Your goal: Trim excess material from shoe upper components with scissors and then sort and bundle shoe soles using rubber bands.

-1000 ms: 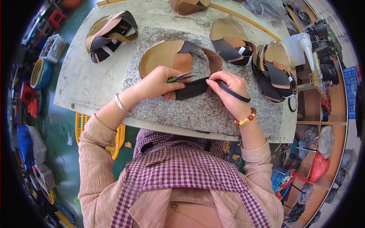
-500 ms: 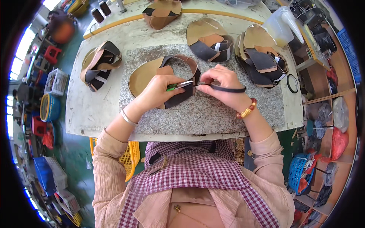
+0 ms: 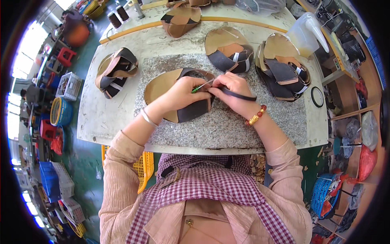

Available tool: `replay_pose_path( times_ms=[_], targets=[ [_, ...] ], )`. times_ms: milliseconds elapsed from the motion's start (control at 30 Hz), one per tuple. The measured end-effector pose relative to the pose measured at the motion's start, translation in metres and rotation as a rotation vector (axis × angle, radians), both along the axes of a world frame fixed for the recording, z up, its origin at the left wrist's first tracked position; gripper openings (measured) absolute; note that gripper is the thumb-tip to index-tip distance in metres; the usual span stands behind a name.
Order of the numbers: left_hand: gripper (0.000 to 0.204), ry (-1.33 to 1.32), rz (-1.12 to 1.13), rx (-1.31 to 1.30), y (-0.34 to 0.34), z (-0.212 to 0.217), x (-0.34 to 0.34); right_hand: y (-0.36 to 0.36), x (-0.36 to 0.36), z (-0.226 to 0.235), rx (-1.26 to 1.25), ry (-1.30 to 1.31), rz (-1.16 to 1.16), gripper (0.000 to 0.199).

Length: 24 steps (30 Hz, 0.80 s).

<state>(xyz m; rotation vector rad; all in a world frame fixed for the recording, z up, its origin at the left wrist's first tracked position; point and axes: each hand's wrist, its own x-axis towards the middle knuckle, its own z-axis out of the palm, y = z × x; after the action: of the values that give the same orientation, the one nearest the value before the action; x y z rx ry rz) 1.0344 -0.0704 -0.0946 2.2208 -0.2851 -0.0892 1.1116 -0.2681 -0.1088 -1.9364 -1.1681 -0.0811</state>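
Note:
A sandal upper (image 3: 159,90) in tan, brown and black lies at the middle of the table, on a speckled grey stone slab (image 3: 231,130). Over its right part my two hands nearly meet. My left hand (image 3: 180,94) is closed around a small green-handled tool (image 3: 196,88) with a thin metal end pointing toward my right hand; its exact kind is unclear. My right hand (image 3: 236,92) pinches at the upper's right edge and has a black strip (image 3: 245,97) running out of it to the right. The fingers hide the spot where tool, strip and upper come together.
Similar uppers stand at the left (image 3: 115,73), behind the slab (image 3: 229,44) and stacked at right (image 3: 280,65). A translucent spouted bottle (image 3: 302,34) and a black ring (image 3: 317,96) are on the right. Thread spools (image 3: 114,20) stand at the back; a yellow basket (image 3: 143,168) is below the table.
My hands have drawn closer together, and the metal end of the tool now tilts up toward my right fingers. The whole view has shifted slightly.

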Motion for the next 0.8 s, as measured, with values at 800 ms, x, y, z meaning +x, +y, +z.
replay_pose_path(
  times_ms=[800],
  targets=[
    [0.016,-0.397,-0.259,0.185,0.014,0.113,0.021,-0.009,-0.010,0.078,0.470,0.518,0.030,0.018]
  ],
)
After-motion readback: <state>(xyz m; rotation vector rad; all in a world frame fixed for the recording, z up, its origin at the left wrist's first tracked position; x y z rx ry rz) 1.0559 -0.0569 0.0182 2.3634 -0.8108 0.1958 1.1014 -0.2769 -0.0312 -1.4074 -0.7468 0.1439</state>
